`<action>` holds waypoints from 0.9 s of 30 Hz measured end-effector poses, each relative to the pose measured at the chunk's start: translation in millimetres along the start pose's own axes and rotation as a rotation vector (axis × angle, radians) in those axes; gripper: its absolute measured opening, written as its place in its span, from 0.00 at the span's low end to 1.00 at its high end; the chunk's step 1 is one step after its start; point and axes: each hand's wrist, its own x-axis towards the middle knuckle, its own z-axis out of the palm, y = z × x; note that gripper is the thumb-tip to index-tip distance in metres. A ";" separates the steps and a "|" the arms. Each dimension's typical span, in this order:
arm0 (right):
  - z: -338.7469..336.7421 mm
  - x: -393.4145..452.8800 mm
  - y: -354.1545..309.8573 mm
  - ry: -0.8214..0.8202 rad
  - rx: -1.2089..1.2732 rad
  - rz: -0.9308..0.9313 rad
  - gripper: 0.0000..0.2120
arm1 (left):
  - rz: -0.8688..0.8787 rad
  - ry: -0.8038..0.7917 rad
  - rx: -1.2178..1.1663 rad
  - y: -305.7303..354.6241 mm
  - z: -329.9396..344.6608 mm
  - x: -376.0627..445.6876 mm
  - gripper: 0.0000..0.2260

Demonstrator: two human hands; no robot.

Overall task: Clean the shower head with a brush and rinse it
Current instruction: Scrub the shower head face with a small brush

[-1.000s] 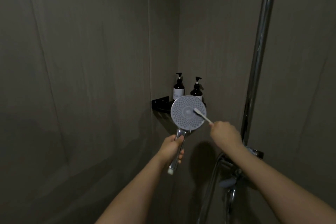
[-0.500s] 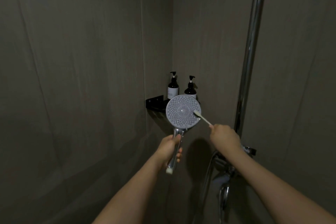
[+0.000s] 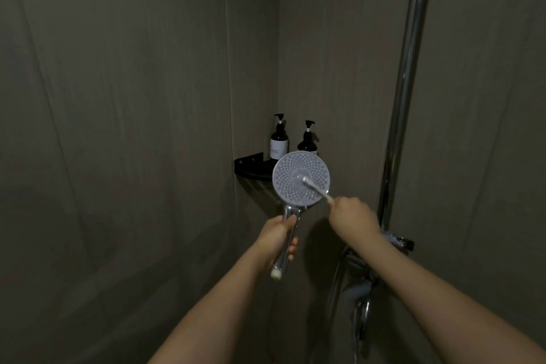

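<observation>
A round grey shower head (image 3: 291, 186) with a dotted nozzle face points toward me at the middle of the head view. My left hand (image 3: 277, 238) grips its chrome handle below the disc and holds it upright. My right hand (image 3: 353, 217) is closed on the handle of a small white brush (image 3: 316, 186). The bristle end rests near the centre of the nozzle face, slightly right of it.
A black corner shelf (image 3: 251, 168) behind the shower head carries two dark pump bottles (image 3: 279, 139). A chrome riser pipe (image 3: 409, 68) runs up the right wall above the mixer valve (image 3: 399, 241). A hose (image 3: 334, 289) hangs below. Dark grey walls enclose the corner.
The brush head has slid from the right edge of the nozzle face toward its centre. My right hand followed to the left. The left hand kept its grip on the handle.
</observation>
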 end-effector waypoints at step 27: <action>-1.5 5.8 -6.2 -0.007 0.066 0.036 0.16 | 0.051 -0.006 0.065 3.5 -3.8 -7.2 0.09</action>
